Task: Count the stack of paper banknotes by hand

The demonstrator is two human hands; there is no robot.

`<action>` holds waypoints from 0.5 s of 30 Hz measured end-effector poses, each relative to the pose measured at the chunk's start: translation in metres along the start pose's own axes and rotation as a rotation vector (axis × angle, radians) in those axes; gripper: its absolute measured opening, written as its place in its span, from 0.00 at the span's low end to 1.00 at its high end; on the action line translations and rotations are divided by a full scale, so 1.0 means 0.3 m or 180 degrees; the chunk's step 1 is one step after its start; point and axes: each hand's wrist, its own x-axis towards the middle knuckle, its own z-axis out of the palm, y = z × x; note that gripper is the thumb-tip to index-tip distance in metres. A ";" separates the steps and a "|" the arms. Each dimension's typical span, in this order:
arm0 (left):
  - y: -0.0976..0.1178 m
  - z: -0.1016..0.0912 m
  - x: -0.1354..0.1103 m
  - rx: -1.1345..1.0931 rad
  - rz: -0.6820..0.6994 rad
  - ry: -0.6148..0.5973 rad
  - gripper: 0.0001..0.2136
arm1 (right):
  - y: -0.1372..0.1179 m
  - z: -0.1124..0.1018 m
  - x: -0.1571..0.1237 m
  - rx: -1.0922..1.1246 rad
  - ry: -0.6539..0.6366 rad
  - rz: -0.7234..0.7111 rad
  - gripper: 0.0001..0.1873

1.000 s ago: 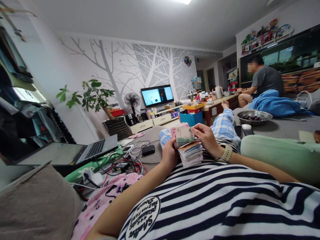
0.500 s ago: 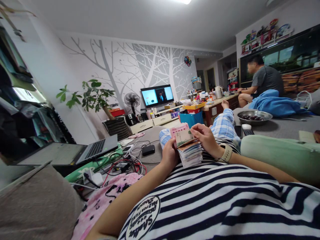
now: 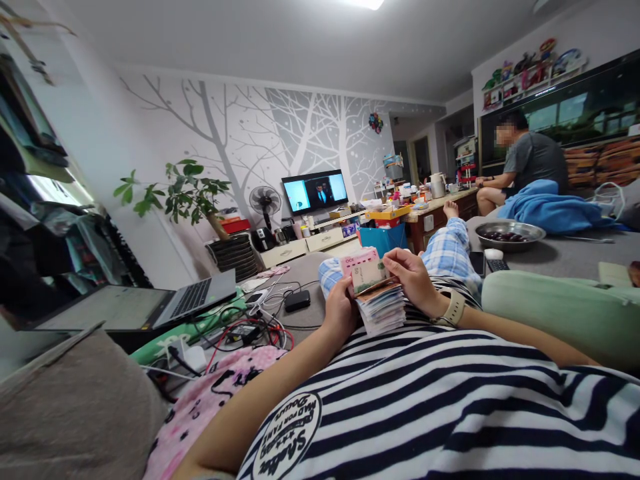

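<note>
My left hand (image 3: 341, 308) is closed around a thick stack of banknotes (image 3: 381, 312) above my lap. The lower part of the stack fans toward me in pale layers. Pink notes (image 3: 359, 259) stick up at its far side, and a green-and-cream note marked 50 (image 3: 367, 275) stands in front of them. My right hand (image 3: 409, 275), with a pale watch on the wrist, pinches the right edge of that 50 note between thumb and forefinger. The lower fingers of my left hand are partly hidden behind the notes.
To the left lie an open laptop (image 3: 193, 300), tangled cables and a black box (image 3: 297, 301). A metal bowl of dark round fruit (image 3: 510, 235), a remote (image 3: 497, 261) and a green cushion (image 3: 555, 317) are on the right. Another person (image 3: 533, 160) sits beyond.
Hardly anything differs. Both hands keep their hold on the notes, with only a slight shift at the right fingertips. The picture on the television has changed a little.
</note>
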 end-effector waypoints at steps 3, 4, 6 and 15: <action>0.002 0.005 -0.003 -0.0004 -0.0016 0.0010 0.06 | -0.004 0.001 -0.001 -0.0019 0.0018 0.0035 0.17; 0.003 0.007 -0.004 -0.0011 -0.0032 -0.0001 0.06 | -0.006 0.002 -0.001 -0.0043 0.0021 0.0028 0.17; 0.004 0.010 -0.007 -0.0013 -0.0063 -0.0038 0.06 | -0.009 0.002 -0.001 -0.0101 0.0020 -0.0011 0.18; -0.004 0.004 0.004 0.0056 0.0047 0.0057 0.03 | -0.020 0.004 -0.005 -0.0172 0.0068 -0.0073 0.17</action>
